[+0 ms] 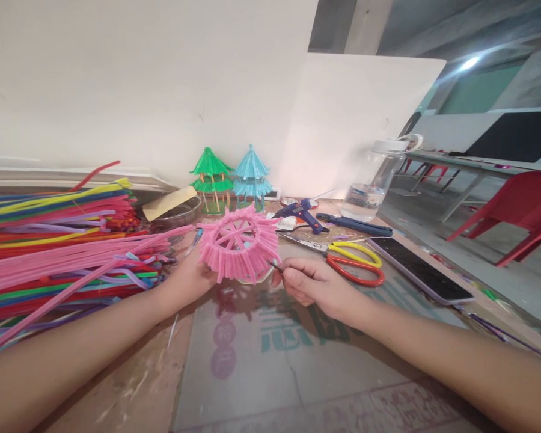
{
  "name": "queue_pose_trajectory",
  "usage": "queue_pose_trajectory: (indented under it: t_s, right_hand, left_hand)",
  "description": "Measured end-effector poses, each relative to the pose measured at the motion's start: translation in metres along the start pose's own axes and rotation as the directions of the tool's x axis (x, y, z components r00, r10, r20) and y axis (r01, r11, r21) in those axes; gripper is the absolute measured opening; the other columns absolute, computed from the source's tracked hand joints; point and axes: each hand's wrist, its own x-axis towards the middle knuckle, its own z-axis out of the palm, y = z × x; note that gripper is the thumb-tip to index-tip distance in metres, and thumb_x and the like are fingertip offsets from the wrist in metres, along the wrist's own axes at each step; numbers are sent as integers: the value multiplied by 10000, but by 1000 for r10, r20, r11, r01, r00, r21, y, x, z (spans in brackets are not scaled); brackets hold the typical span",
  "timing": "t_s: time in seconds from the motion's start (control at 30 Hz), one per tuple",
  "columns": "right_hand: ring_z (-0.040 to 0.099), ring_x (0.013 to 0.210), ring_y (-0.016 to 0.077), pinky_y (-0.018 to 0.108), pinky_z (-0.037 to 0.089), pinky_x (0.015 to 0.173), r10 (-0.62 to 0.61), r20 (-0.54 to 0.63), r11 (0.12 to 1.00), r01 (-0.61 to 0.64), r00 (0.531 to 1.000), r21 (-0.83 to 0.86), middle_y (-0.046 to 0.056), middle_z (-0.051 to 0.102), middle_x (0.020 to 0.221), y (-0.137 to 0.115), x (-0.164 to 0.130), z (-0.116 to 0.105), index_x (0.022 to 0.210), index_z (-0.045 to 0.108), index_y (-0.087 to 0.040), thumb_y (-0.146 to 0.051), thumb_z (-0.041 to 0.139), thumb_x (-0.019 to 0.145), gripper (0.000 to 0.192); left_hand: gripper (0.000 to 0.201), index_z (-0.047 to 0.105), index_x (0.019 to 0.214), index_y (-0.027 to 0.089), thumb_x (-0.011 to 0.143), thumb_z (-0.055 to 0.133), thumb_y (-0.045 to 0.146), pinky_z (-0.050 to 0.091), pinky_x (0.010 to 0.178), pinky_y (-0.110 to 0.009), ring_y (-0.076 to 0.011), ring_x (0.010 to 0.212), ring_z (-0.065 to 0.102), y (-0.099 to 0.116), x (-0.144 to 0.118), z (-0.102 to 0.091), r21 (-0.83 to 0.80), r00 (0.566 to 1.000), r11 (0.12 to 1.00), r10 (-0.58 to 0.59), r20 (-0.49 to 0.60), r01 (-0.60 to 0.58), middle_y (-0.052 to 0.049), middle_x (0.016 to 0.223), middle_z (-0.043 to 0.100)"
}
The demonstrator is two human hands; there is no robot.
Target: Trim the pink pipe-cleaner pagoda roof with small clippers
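A pink pipe-cleaner ring (pixel 252 264) with fringed sides and crossing spokes is held up over the board. My left hand (pixel 193 273) grips it from the left, its fingertips partly hidden behind the fringe. In a pinch, my right hand (pixel 318 284) holds a thin dark tool (pixel 275 265), whose tip meets the ring's lower right edge. The exact kind of tool is too small to make out. Behind the ring stand a green pipe-cleaner pavilion (pixel 213 180) and a light-blue pavilion (pixel 252 177).
Bundled coloured pipe cleaners (pixel 63 240) spread over the left side. At right lie scissors (pixel 356 252), a blue glue gun (pixel 304 213), a dark blue utility knife (pixel 356 224) and a phone (pixel 419 270). A water jug (pixel 369 186) and a metal bowl (pixel 180 213) stand farther back.
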Motion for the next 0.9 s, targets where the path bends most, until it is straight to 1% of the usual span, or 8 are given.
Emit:
queue_pose_trajectory:
  t_s: [0.23, 0.33, 0.4, 0.53, 0.67, 0.77, 0.9]
  right_hand:
    - [251, 493, 79, 238, 187, 453, 10, -24, 999, -11, 1000, -44, -89, 337, 557, -4, -1, 1, 833, 607, -157, -732, 633, 807, 576]
    - [259, 494, 81, 242, 190, 453, 6, -32, 998, -8, 999, -61, -83, 346, 568, -4, -1, 0, 843, 614, -154, -737, 639, 799, 585]
    - [257, 495, 79, 240, 191, 450, 4, -19, 999, -5, 1000, -43, -82, 353, 576, -4, -1, 0, 863, 616, -151, -737, 644, 796, 590]
    - [247, 500, 75, 235, 190, 450, -8, -5, 1000, 8, 1000, -13, -82, 353, 584, -1, 0, -1, 840, 595, -154, -716, 642, 816, 565]
    - [251, 500, 78, 241, 187, 453, 4, -7, 999, -5, 1000, -38, -83, 344, 584, -2, -1, 0, 855, 598, -154, -724, 631, 817, 572]
    - [261, 501, 81, 243, 188, 458, 12, -17, 998, -13, 1000, -60, -81, 347, 581, -3, -1, 0, 868, 605, -152, -740, 623, 808, 591]
    - [248, 496, 81, 243, 188, 460, 15, -27, 999, -16, 1000, -48, -84, 340, 571, -3, -1, 0, 849, 599, -160, -740, 634, 798, 584]
  left_hand:
    - [421, 557, 1315, 219, 894, 567, 206, 539, 1028, -463, -274, 1187, 654, 2, 1, 1, -2, 1000, 1000, -12, -18, 12, -122, 1215, 712]
    - [434, 535, 1344, 222, 912, 572, 247, 534, 1035, -473, -280, 1191, 652, 4, 2, 1, -15, 1000, 1000, -22, -9, 22, -123, 1188, 720]
    - [449, 523, 1354, 219, 912, 585, 275, 529, 1042, -475, -284, 1196, 649, 4, 2, 1, -23, 1000, 999, -29, -6, 29, -129, 1179, 723]
    - [418, 546, 1313, 213, 905, 595, 288, 517, 1059, -482, -289, 1206, 642, 3, 2, 1, -9, 1000, 1000, -18, -11, 18, -136, 1194, 716]
    - [358, 577, 1252, 210, 898, 587, 259, 522, 1051, -475, -285, 1211, 639, 0, 1, 2, 10, 1000, 1000, 12, -19, -12, -140, 1241, 696]
    - [409, 540, 1311, 209, 904, 569, 235, 535, 1033, -462, -276, 1186, 655, 1, 1, 2, 8, 1000, 1000, 19, -19, -19, -136, 1215, 708]
    - [465, 494, 1379, 222, 921, 568, 256, 543, 1022, -458, -276, 1166, 668, 3, 2, 1, -4, 1000, 1000, 3, -14, -3, -122, 1179, 723]
